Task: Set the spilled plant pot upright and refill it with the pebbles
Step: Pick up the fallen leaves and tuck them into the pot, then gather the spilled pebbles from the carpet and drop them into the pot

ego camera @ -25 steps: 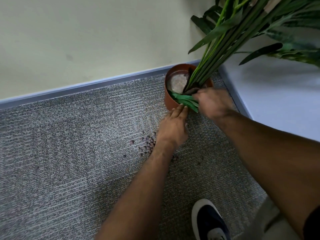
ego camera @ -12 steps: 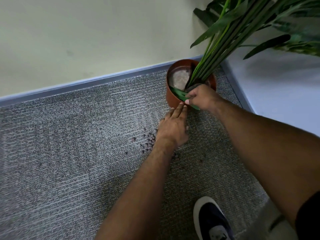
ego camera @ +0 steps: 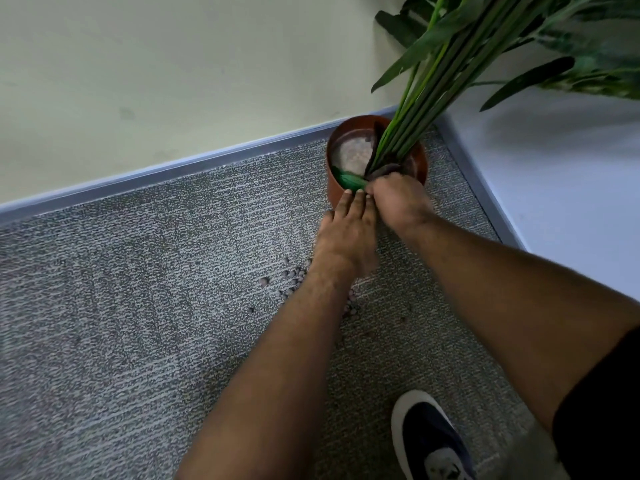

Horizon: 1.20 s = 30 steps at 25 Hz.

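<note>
Now: round terracotta-coloured plant pot (ego camera: pixel 333 188) stands upright in the carpet corner by the wall, pale fill showing inside, green stems (ego camera: pixel 408 123) leaning right. My right hand (ego camera: pixel 398 202) is curled at the stem base on the near rim; whether it pinches the leaf, cannot tell. My left hand (ego camera: pixel 348 233), fingers straight, touches the pot's side. Small brown pebbles (ego camera: pixel 294 275) lie near my left wrist. Judgement: steady the pot before scooping.

smooth terracotta-coloured pot (ego camera: pixel 335 195), rough grey woven carpet (ego camera: pixel 138 306), matt painted wall (ego camera: pixel 173 64), dull rounded pebbles (ego camera: pixel 294 277), waxy leaves (ego camera: pixel 349 180)
</note>
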Available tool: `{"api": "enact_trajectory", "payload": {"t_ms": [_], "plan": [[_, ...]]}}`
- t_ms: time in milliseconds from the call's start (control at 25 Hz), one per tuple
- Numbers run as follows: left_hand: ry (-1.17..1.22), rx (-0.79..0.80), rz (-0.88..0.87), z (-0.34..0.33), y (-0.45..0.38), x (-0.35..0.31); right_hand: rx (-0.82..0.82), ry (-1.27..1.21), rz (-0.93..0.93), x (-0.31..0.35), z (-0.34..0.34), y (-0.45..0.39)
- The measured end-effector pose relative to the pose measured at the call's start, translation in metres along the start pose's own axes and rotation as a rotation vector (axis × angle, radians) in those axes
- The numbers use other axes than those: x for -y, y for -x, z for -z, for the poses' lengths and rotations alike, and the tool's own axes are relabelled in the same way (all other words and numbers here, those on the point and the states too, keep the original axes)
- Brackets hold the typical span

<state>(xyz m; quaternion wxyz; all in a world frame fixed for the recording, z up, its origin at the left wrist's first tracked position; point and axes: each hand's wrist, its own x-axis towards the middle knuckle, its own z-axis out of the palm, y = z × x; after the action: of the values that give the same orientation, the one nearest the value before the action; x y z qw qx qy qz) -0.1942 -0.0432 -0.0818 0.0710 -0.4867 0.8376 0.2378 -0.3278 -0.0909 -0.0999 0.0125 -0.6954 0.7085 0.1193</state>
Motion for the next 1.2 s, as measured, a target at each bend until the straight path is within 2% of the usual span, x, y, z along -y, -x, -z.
{"api": "enact_trajectory", "payload": {"t_ms": [80,160,280,320,400,520,600,640,720,800,880,1000,1120,1200], "plan": [[-0.082,0.036,0.009,0.008,-0.007,0.001,0.143,-0.168,-0.028,-0.008,0.001,-0.002],[-0.125,0.071,0.023,0.015,-0.014,0.002,0.292,-0.348,0.038,-0.02,0.01,-0.002],[-0.141,0.11,0.003,0.021,-0.017,0.005,0.43,-0.271,0.12,-0.02,0.026,-0.007],[-0.137,0.103,-0.013,0.019,-0.015,0.007,0.389,-0.192,0.125,-0.018,0.028,-0.006],[-0.108,0.032,-0.029,0.015,-0.01,0.013,0.123,-0.134,0.099,-0.015,0.026,0.004],[0.07,-0.261,0.034,0.002,0.005,0.024,-0.367,-0.477,-0.037,0.006,0.016,0.041],[0.194,-0.309,0.202,-0.022,0.023,0.029,-0.474,-0.685,-0.196,0.029,-0.011,0.067],[0.241,-0.264,0.331,-0.039,0.035,0.031,-0.462,-0.748,-0.301,0.039,-0.03,0.081],[0.259,-0.118,0.638,-0.082,0.067,0.034,-0.312,-0.776,-0.575,0.05,-0.071,0.112],[0.267,0.057,0.849,-0.119,0.107,0.031,0.002,-0.649,-0.86,0.049,-0.101,0.144],[0.344,0.152,0.945,-0.146,0.14,0.025,0.255,-0.592,-1.012,0.043,-0.114,0.162],[0.428,0.146,1.058,-0.169,0.157,0.02,0.35,-0.648,-1.073,0.036,-0.123,0.166],[0.409,0.064,1.047,-0.178,0.157,0.023,0.316,-0.645,-0.969,0.031,-0.128,0.167],[0.515,-0.014,1.061,-0.18,0.16,0.023,0.285,-0.588,-0.921,0.03,-0.128,0.17]]}}
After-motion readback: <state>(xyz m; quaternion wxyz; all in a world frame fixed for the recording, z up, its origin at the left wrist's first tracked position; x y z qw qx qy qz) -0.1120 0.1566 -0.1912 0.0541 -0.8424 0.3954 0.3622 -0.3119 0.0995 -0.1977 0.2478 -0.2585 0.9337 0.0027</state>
